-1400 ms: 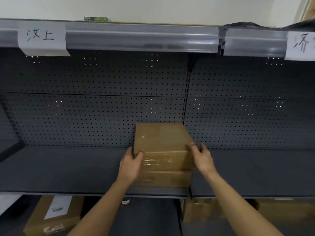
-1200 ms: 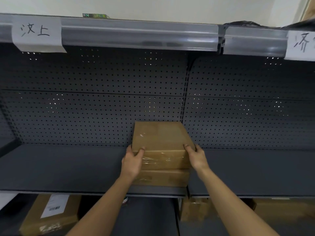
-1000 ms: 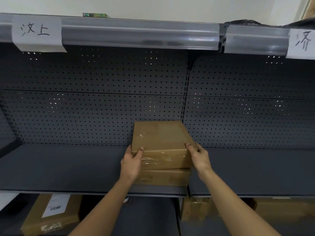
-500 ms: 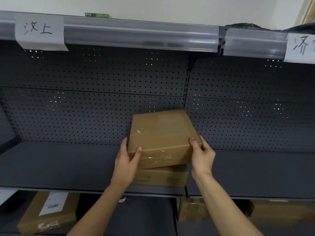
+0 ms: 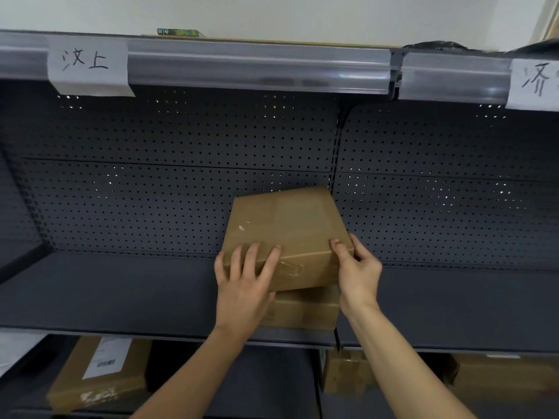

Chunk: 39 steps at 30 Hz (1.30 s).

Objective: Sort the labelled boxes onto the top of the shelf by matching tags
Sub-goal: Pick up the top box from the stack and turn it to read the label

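A flat brown cardboard box (image 5: 287, 231) is tilted up off a second brown box (image 5: 305, 309) that lies on the dark middle shelf (image 5: 106, 294). My left hand (image 5: 245, 285) grips the upper box's near left corner, fingers spread over its top. My right hand (image 5: 357, 267) holds its near right corner. No tag shows on the box's visible faces. On the top shelf's rail (image 5: 257, 68) hang two handwritten paper tags, one at the left (image 5: 87, 68) and one at the right edge (image 5: 535, 83).
A perforated dark back panel (image 5: 181, 176) closes the shelf behind the boxes. Below the middle shelf lie more cardboard boxes, one with a white label at the left (image 5: 96, 376), others at the right (image 5: 348, 376). A small green item (image 5: 178, 32) rests on the top shelf.
Both hands closed on the upper box and lifted it off the lower one; it now tilts, rear raised. My left fingers have spread over its top.
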Each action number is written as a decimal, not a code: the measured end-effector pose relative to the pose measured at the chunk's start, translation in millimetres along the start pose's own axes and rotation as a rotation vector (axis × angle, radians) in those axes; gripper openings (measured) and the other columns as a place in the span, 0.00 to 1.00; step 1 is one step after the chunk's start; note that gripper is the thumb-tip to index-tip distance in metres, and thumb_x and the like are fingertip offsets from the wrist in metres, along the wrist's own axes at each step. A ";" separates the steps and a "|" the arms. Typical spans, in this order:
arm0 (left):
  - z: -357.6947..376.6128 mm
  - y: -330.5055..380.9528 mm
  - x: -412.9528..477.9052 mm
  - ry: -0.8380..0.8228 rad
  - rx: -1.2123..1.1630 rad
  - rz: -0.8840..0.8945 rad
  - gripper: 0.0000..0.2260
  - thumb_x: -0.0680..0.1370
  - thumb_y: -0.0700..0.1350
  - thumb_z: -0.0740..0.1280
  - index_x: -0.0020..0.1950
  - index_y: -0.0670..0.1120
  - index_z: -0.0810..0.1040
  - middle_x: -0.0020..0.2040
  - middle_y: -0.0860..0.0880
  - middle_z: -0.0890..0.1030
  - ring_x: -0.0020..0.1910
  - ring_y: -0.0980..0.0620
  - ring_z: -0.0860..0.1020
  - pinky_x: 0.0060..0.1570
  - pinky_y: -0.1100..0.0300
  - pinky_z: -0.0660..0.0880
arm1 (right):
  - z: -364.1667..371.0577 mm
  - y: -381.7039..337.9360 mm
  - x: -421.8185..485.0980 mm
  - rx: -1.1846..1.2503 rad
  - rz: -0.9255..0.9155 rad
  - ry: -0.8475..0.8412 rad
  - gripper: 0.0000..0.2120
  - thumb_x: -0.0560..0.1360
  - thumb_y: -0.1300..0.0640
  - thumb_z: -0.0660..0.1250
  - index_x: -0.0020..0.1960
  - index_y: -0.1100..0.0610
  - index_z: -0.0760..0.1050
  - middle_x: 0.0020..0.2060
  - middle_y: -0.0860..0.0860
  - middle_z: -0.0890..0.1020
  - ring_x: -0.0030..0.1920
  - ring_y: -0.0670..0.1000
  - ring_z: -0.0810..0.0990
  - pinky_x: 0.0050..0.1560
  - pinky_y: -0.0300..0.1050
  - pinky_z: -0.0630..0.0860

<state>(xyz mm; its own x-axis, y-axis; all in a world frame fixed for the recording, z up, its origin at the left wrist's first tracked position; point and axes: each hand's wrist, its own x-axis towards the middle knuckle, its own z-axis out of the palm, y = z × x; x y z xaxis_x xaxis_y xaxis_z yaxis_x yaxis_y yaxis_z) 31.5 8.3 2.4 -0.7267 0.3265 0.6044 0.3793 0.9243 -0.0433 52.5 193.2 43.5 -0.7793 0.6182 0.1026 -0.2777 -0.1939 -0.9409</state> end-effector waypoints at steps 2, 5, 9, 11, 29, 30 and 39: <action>-1.0 -1.5 -0.7 0.037 0.010 0.000 0.41 0.61 0.52 0.79 0.73 0.52 0.69 0.67 0.41 0.75 0.66 0.38 0.73 0.66 0.34 0.62 | -1.6 -4.2 -2.3 -0.006 -0.016 -0.031 0.26 0.76 0.59 0.73 0.73 0.59 0.73 0.50 0.42 0.82 0.51 0.40 0.80 0.63 0.44 0.76; -1.0 -7.2 -0.6 0.094 -0.015 -0.045 0.42 0.61 0.53 0.79 0.72 0.52 0.69 0.67 0.42 0.76 0.65 0.39 0.74 0.66 0.35 0.63 | -7.1 -12.0 -8.9 -0.064 -0.059 -0.093 0.25 0.78 0.52 0.71 0.73 0.56 0.73 0.58 0.43 0.80 0.60 0.43 0.78 0.64 0.40 0.71; -5.2 -10.0 -1.5 0.109 -0.252 -0.255 0.45 0.61 0.58 0.79 0.73 0.51 0.65 0.67 0.45 0.76 0.65 0.42 0.74 0.64 0.39 0.68 | -15.7 -12.3 -11.1 -0.081 -0.037 -0.082 0.23 0.81 0.46 0.64 0.73 0.53 0.73 0.68 0.46 0.78 0.69 0.48 0.74 0.71 0.45 0.69; -11.4 -5.6 -1.6 0.145 -0.509 -0.390 0.45 0.62 0.59 0.78 0.74 0.53 0.62 0.68 0.48 0.75 0.66 0.45 0.72 0.64 0.42 0.70 | -18.5 -5.8 -10.3 -0.078 0.049 -0.107 0.23 0.81 0.46 0.64 0.74 0.53 0.72 0.68 0.48 0.77 0.69 0.50 0.75 0.73 0.49 0.70; -15.7 32.0 -5.0 0.037 -1.839 -0.943 0.30 0.71 0.53 0.76 0.68 0.58 0.66 0.60 0.52 0.82 0.59 0.50 0.81 0.55 0.40 0.80 | 4.1 37.1 -38.7 0.125 0.500 -0.383 0.16 0.82 0.46 0.64 0.64 0.53 0.80 0.54 0.53 0.88 0.56 0.56 0.85 0.57 0.56 0.81; -15.6 32.4 -5.4 0.038 -1.851 -0.937 0.30 0.71 0.52 0.76 0.69 0.57 0.66 0.60 0.51 0.82 0.60 0.49 0.81 0.55 0.41 0.80 | 4.0 36.7 -38.8 0.155 0.499 -0.389 0.16 0.82 0.47 0.64 0.64 0.53 0.79 0.55 0.53 0.88 0.57 0.57 0.84 0.56 0.57 0.82; -14.9 11.7 -18.4 -0.080 -1.853 -0.797 0.46 0.63 0.58 0.77 0.74 0.66 0.54 0.68 0.50 0.77 0.67 0.49 0.76 0.65 0.47 0.73 | -9.1 21.9 -29.9 0.101 0.281 -0.359 0.15 0.81 0.51 0.66 0.67 0.51 0.77 0.57 0.52 0.87 0.60 0.55 0.83 0.61 0.60 0.79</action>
<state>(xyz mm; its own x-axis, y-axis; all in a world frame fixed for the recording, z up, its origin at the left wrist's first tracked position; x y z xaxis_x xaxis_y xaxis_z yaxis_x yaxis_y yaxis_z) 57.8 10.2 2.6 -0.9959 0.0817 0.0397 0.0013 -0.4247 0.9053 74.8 177.4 16.9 -0.9724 0.2316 -0.0298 -0.0674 -0.4006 -0.9138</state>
